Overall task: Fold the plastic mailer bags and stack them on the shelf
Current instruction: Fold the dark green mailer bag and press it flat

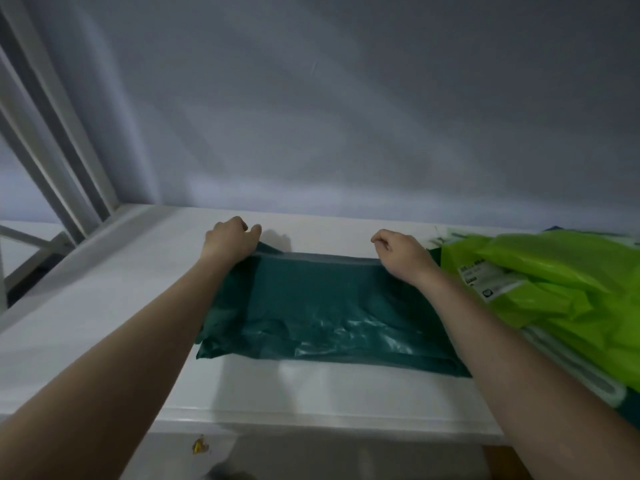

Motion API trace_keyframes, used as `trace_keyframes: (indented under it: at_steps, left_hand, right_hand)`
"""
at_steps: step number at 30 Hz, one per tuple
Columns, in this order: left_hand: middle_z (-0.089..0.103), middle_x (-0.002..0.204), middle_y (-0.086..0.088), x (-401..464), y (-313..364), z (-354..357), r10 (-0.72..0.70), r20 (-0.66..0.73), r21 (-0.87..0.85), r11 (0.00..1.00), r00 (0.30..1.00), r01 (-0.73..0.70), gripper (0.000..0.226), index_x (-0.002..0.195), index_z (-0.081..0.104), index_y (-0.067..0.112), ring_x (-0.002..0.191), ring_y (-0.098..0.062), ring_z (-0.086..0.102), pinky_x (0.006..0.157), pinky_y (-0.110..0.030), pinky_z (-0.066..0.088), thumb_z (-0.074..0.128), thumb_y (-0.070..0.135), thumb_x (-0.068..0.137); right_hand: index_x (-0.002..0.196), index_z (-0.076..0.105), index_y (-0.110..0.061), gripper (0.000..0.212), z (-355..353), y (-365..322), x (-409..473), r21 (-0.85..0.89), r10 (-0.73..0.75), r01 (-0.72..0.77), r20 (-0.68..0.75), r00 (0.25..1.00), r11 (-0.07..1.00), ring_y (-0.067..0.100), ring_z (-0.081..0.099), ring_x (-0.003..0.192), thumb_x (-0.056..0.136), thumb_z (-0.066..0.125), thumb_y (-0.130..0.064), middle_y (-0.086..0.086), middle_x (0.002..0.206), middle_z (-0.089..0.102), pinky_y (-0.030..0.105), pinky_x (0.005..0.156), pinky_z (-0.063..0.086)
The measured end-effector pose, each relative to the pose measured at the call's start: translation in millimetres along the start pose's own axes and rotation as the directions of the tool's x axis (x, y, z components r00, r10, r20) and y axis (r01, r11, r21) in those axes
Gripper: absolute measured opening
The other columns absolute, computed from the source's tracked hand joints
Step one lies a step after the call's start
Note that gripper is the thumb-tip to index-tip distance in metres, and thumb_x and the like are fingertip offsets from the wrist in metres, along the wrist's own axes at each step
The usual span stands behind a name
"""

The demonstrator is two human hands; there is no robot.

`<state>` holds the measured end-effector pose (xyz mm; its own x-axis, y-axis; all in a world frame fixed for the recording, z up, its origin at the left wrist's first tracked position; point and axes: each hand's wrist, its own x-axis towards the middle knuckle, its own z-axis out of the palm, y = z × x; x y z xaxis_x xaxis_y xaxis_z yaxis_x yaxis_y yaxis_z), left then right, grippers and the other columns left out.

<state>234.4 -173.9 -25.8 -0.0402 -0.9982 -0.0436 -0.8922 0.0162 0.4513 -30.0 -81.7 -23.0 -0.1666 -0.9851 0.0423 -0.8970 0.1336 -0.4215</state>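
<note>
A dark green mailer bag (325, 317) is lying flat on the white shelf (104, 306), roughly midway between its left and right ends, its near edge sitting a little back from the shelf's front edge and its far edge well short of the wall (346, 116) behind. The left hand (230, 242) is curling its fingers over the bag's far left corner, and the right hand (398, 254) is doing the same at the far right corner; both are gripping the far hem, which is showing as a paler band running between them. The fingertips themselves are tucked under the knuckles and facing away, so how much plastic each hand is pinching is hard to make out. The bag's left side is being covered by the left forearm and its right end by the right forearm, so neither short edge is showing in full. Its near half is wrinkling and catching glare. Toward the shelf's right end a heap of bright green mailer bags (561, 289) is lying crumpled, running out of the picture on the right; a white printed label (485, 278) on one of them is too blurred to read. White window bars (52, 133) are slanting across the upper left. Below the shelf's front edge a small yellow scrap (200, 446) is showing, too small to identify.
</note>
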Motion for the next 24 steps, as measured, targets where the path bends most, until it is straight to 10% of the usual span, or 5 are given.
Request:
trace_keyframes:
  at_steps: [6, 16, 24]
  left_hand:
    - [0.055, 0.126, -0.008, 13, 2, 4, 0.140, 0.093, 0.214, 0.964, 0.986, -0.157, 0.037, 0.119, 0.058, 0.018, 0.115, -0.030, 0.047, 0.095, -0.041, 0.037, 0.033, 0.036, 0.097]
    - [0.058, 0.101, -0.017, 10, -10, 16, 0.141, -0.059, -0.105, 0.984, 0.988, -0.147, 0.035, 0.095, 0.053, 0.003, 0.087, -0.027, 0.046, 0.074, -0.031, 0.034, 0.044, 0.036, 0.097]
    - [0.038, 0.129, -0.017, -8, -16, 13, 0.069, -0.105, -0.174, 0.981, 0.992, -0.086, 0.047, 0.123, 0.046, 0.008, 0.118, -0.036, 0.043, 0.101, -0.043, 0.034, 0.036, 0.046, 0.096]
  right_hand:
    - [0.105, 0.060, -0.012, 0.028, 10, -2, 7, -0.038, 0.008, -0.005, 0.064, 0.998, 0.999, 0.030, 0.056, 0.098, 0.096, 0.035, -0.024, 0.009, 0.110, 0.064, 0.043, 0.089, 0.046]
    - [0.095, 0.060, -0.005, 0.030, 11, 4, 4, -0.091, 0.003, -0.009, -0.073, 0.997, 0.996, 0.032, 0.055, 0.092, 0.099, 0.040, -0.027, 0.011, 0.097, 0.065, 0.038, 0.080, 0.040]
    - [0.103, 0.059, -0.003, 0.026, 9, -2, -1, -0.061, -0.045, 0.035, -0.162, 0.986, 0.997, 0.032, 0.052, 0.102, 0.096, 0.038, -0.016, 0.015, 0.105, 0.060, 0.042, 0.086, 0.044]
